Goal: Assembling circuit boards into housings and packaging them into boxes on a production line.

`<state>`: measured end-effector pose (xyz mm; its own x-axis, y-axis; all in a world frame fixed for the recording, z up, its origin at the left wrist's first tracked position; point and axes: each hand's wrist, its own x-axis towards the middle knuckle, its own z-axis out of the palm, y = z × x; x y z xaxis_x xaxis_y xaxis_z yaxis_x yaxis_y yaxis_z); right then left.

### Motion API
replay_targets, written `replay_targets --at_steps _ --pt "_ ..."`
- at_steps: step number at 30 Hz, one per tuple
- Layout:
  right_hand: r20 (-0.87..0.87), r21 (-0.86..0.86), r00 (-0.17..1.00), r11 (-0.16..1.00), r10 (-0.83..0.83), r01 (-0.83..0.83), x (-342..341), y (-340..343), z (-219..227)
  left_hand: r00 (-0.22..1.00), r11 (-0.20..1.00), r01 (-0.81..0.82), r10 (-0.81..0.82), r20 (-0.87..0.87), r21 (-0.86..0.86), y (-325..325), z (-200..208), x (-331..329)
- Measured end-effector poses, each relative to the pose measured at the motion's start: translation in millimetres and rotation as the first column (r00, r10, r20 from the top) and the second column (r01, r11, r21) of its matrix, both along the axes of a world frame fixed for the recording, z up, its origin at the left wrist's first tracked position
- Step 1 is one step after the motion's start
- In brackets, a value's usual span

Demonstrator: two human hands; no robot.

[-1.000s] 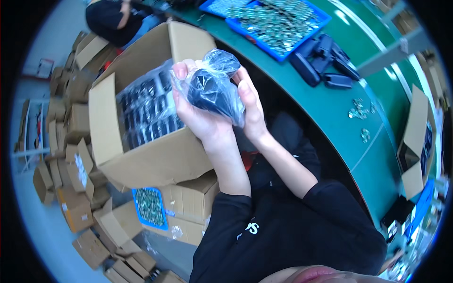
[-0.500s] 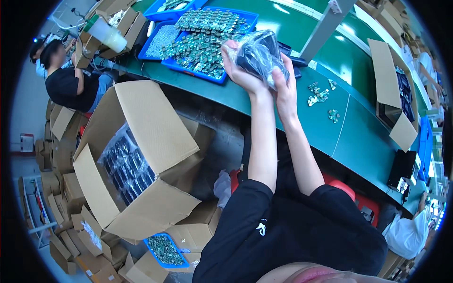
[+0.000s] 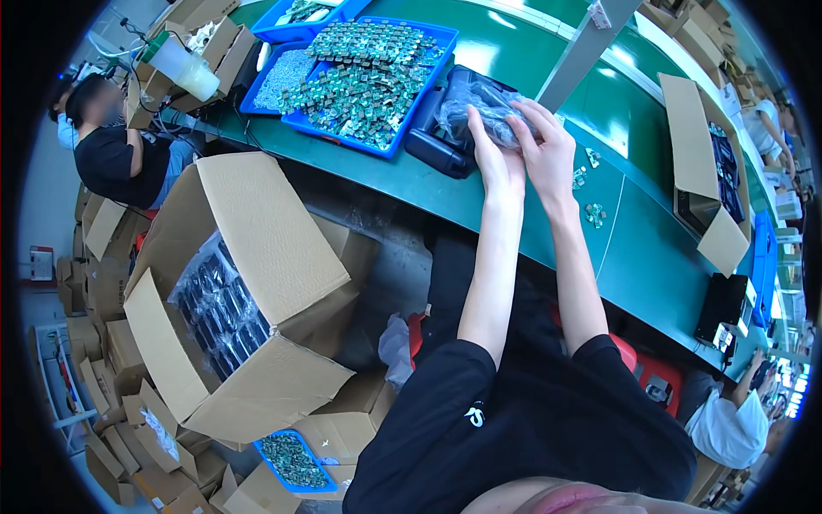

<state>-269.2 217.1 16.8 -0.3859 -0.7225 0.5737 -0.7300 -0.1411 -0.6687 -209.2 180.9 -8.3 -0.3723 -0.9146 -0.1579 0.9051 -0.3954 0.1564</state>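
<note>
A crumpled clear plastic bag [image 3: 475, 104] with dark contents showing through it is between my two hands, over the green worktable. My left hand [image 3: 498, 161] holds its near side, palm facing inward; part of its fingers is hidden. My right hand [image 3: 550, 147] curls over the bag from the right, fingertips pressed on the film. Just left of the bag, a black plastic casing [image 3: 441, 154] lies on the table. More black plastic shows behind and beside the bag, partly covered by it.
A blue tray [image 3: 295, 125] heaped with small green circuit boards stands left of my hands. Loose boards [image 3: 595, 214] lie to the right, near a metal post [image 3: 582, 56]. An open carton [image 3: 248, 231] of bagged black parts is below left. Another person [image 3: 120, 158] sits far left.
Both hands have come down nearer the table and turned, my right hand now over the bag. The bag looks more crumpled. A black casing now shows on the table left of it.
</note>
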Motion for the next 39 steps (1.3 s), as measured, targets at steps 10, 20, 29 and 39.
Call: replay_targets --at_steps 10,20,29,39 --pt "-0.010 -0.164 0.999 0.986 -0.040 0.038 5.3 2.9 6.4 0.997 0.999 0.028 -0.026 -0.079 0.025 -4.5 -12.5 -1.2" --pt "0.005 -0.239 1.000 0.971 -0.002 0.003 1.6 -7.8 33.7 0.961 0.991 0.116 -0.095 -0.258 0.069 -10.9 -10.0 -6.3" --pt "0.022 -0.306 0.998 0.950 -0.053 0.057 -9.8 -10.2 58.1 0.971 0.988 -0.038 0.072 -0.227 0.151 -1.2 -12.3 -27.7" --pt "0.156 -0.362 0.988 0.930 -0.004 0.061 -25.2 -10.2 79.8 0.917 0.981 0.010 0.068 -0.393 0.194 11.2 -7.9 -41.5"
